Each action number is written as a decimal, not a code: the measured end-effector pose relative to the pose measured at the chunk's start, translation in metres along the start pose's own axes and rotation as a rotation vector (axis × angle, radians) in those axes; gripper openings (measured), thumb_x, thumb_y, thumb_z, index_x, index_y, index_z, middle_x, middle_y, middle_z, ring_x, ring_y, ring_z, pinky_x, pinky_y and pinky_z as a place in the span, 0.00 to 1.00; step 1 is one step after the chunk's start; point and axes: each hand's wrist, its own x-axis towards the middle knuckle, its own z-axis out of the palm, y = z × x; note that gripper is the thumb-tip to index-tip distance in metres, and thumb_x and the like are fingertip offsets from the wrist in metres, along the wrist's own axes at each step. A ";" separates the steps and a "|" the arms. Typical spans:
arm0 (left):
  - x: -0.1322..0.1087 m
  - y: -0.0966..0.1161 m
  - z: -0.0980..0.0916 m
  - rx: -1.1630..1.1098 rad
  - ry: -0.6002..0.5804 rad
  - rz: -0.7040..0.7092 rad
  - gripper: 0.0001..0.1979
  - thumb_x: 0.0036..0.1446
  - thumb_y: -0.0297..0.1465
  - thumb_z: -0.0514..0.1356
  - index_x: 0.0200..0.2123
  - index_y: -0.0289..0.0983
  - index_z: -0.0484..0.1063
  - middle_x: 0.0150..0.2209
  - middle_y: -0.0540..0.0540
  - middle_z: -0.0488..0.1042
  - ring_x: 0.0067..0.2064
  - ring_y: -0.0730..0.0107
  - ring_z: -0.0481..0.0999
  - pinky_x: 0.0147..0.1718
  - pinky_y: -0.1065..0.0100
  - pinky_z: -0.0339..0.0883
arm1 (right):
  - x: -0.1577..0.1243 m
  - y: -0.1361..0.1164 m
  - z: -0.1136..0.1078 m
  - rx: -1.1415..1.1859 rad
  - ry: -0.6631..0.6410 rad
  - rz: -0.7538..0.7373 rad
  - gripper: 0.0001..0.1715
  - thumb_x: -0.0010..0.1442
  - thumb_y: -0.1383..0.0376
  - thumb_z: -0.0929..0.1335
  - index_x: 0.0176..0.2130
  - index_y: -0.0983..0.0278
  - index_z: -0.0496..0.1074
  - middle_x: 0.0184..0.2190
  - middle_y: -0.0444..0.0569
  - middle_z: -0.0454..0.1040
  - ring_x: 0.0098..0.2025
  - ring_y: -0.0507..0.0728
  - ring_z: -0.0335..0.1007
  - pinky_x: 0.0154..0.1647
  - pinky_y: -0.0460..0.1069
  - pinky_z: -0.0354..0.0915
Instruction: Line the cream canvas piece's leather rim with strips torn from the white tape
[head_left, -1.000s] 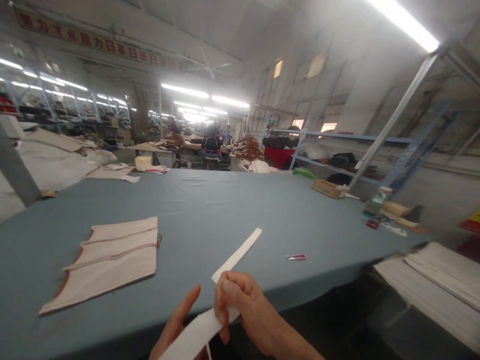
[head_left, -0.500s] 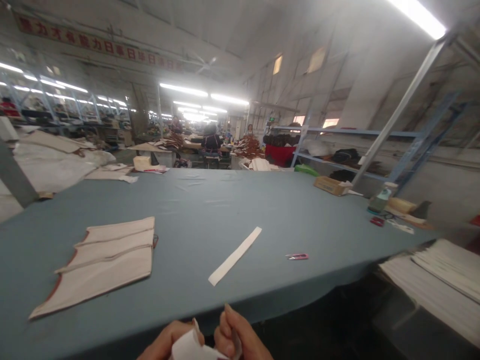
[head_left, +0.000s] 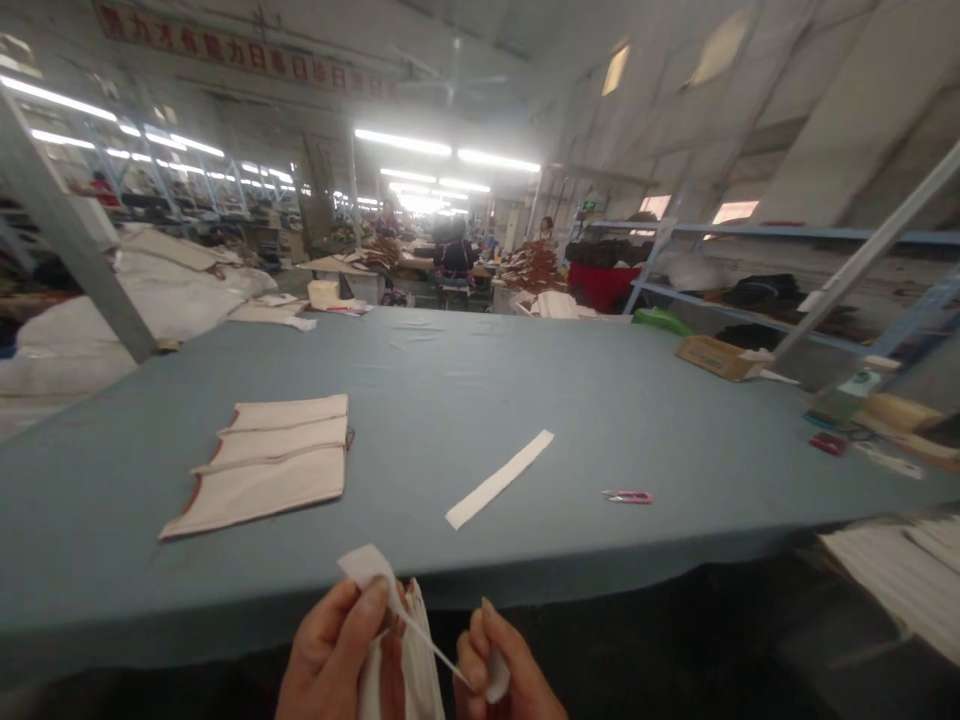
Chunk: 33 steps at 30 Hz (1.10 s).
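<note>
Near the table's front edge, my left hand [head_left: 334,640] pinches a white strip [head_left: 367,562] between thumb and fingers. Below that hand hangs a cream fabric piece [head_left: 426,670] with brown trim; its lower part runs out of view. My right hand [head_left: 514,672] is closed on the other part of the white strip, which stretches thin and edge-on between the two hands. On the table ahead lies another flat white strip [head_left: 500,480], set diagonally. Pink-handled thread snips [head_left: 628,497] rest to its right.
A folded cream fabric piece with brown edging [head_left: 277,465] lies left on the blue-grey table [head_left: 420,400]. A cardboard box [head_left: 716,357], a spray bottle [head_left: 844,400] and a red item [head_left: 827,444] sit at the right. Stacked pale sheets [head_left: 900,575] stand beside the table.
Both hands have come up higher in view. The white strip now shows stretched between them, and the brown-trimmed fabric piece has come into sight. The view has shifted, moving the table things rightward.
</note>
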 end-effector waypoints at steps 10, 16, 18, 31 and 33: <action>-0.022 0.021 -0.015 0.102 -0.010 0.151 0.24 0.59 0.52 0.68 0.28 0.36 0.77 0.24 0.51 0.72 0.28 0.71 0.69 0.27 0.75 0.65 | -0.026 -0.014 -0.020 -0.949 0.281 -0.154 0.43 0.57 0.27 0.68 0.25 0.62 0.67 0.21 0.43 0.67 0.26 0.53 0.62 0.30 0.49 0.59; -0.021 0.021 -0.021 0.227 -0.113 0.197 0.22 0.65 0.49 0.65 0.34 0.35 0.83 0.26 0.49 0.78 0.28 0.68 0.73 0.27 0.73 0.67 | -0.019 -0.055 0.084 -0.994 0.097 -0.401 0.23 0.61 0.51 0.71 0.49 0.61 0.81 0.49 0.52 0.83 0.49 0.62 0.76 0.54 0.54 0.68; -0.022 0.021 -0.025 0.245 -0.141 0.237 0.21 0.65 0.48 0.64 0.39 0.35 0.85 0.29 0.47 0.82 0.31 0.64 0.78 0.30 0.72 0.72 | -0.012 -0.052 0.108 -0.940 -0.015 -0.362 0.22 0.62 0.51 0.71 0.48 0.62 0.82 0.47 0.52 0.84 0.48 0.61 0.77 0.53 0.54 0.69; -0.029 0.012 -0.029 0.406 0.004 0.434 0.20 0.69 0.43 0.61 0.37 0.35 0.86 0.27 0.48 0.82 0.29 0.66 0.80 0.28 0.73 0.72 | -0.001 -0.017 0.127 -0.529 -0.037 -0.257 0.26 0.62 0.45 0.73 0.33 0.65 0.74 0.27 0.44 0.74 0.30 0.52 0.66 0.36 0.47 0.65; -0.032 0.013 -0.026 0.412 -0.005 0.444 0.20 0.69 0.42 0.60 0.32 0.36 0.84 0.25 0.49 0.80 0.28 0.68 0.79 0.27 0.74 0.70 | 0.000 -0.016 0.127 -0.516 -0.025 -0.232 0.27 0.61 0.44 0.74 0.31 0.65 0.72 0.26 0.43 0.72 0.29 0.51 0.64 0.34 0.46 0.64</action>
